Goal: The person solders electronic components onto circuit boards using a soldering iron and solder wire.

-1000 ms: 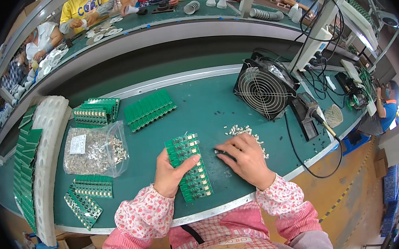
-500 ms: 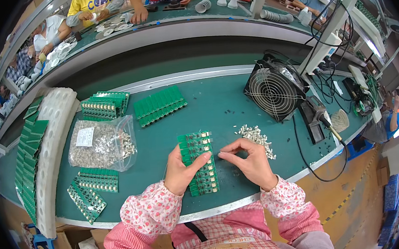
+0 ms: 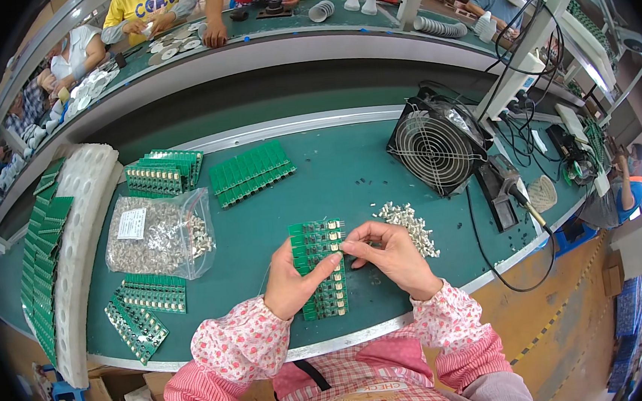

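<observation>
My left hand (image 3: 294, 279) grips a green circuit board panel (image 3: 325, 298) by its left side, thumb across the front. The panel carries a column of small white connectors along its right edge. At that edge, my right hand (image 3: 390, 253) is closed in a pinch, its fingertips against the board near my left thumb. What the pinch holds, if anything, is too small to make out. Just beyond my right hand lies a pile of small white connectors (image 3: 409, 227) on the green table (image 3: 263, 228).
To the left are a clear bag of connectors (image 3: 156, 237), stacked circuit boards (image 3: 164, 171), more boards (image 3: 251, 173) and a white foam tray (image 3: 87, 241) with boards leaning on it. A black fan (image 3: 436, 145) and a soldering iron (image 3: 526, 205) stand at right. Co-workers sit across.
My right hand has moved left, bringing its fingertips onto the board's right edge. My left hand still holds the panel. The whole view has shifted slightly.
</observation>
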`<state>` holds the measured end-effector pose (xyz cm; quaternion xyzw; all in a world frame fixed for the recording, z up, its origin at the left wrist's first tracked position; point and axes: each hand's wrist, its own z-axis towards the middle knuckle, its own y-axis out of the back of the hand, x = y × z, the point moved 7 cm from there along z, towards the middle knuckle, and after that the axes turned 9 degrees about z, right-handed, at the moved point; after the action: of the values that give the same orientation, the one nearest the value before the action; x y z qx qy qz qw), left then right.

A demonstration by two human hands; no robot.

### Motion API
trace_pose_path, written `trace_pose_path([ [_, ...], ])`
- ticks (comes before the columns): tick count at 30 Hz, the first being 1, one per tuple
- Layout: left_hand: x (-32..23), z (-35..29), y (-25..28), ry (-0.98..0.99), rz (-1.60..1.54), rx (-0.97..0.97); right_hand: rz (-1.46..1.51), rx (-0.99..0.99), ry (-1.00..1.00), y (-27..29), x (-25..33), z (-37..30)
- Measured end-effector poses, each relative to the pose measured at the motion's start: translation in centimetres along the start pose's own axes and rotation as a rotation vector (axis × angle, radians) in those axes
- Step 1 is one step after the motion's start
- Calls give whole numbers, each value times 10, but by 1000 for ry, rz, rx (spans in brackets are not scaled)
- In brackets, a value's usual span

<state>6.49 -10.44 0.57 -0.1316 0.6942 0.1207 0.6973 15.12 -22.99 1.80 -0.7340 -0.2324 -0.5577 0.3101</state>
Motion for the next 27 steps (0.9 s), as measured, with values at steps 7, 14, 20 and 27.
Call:
trace_pose_path([
  [7, -4, 0, 6, -33, 105, 20, 52, 139, -128, -2, -9, 11],
  [14, -5, 2, -9, -163, 79, 21, 22, 40, 6, 10, -9, 0],
  [20, 4, -4, -6, -75, -25, 81, 88, 94, 3, -6, -12, 2],
  [27, 4, -7, -6, -104, 41, 71, 64, 99, 19, -5, -14, 0],
])
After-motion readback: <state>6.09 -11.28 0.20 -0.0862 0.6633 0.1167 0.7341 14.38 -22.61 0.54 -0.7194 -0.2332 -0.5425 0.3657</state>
